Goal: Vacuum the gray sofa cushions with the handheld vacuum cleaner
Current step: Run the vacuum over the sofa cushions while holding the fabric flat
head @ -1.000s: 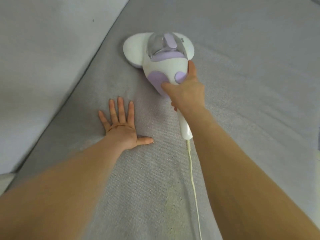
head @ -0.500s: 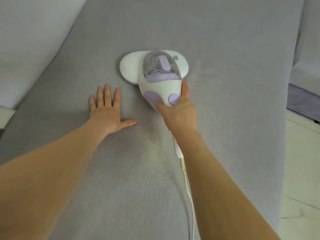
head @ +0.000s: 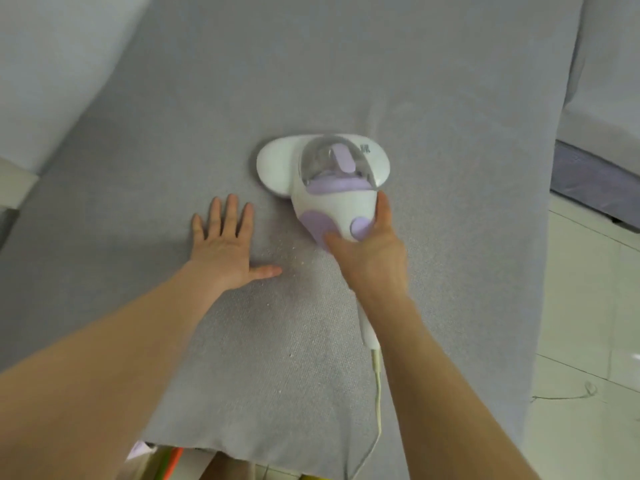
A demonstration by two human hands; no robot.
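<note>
The white and lilac handheld vacuum cleaner (head: pixel 332 188) is held flat near the middle of the gray fabric sofa cushion (head: pixel 450 98), its handle gripped by the right hand (head: pixel 369 252), probably for steering. The left hand (head: pixel 225 245) is spread open just beside it, apparently to keep the fabric taut.

Vacuum handle (head: pixel 367 329) mostly hidden under right forearm.
</note>
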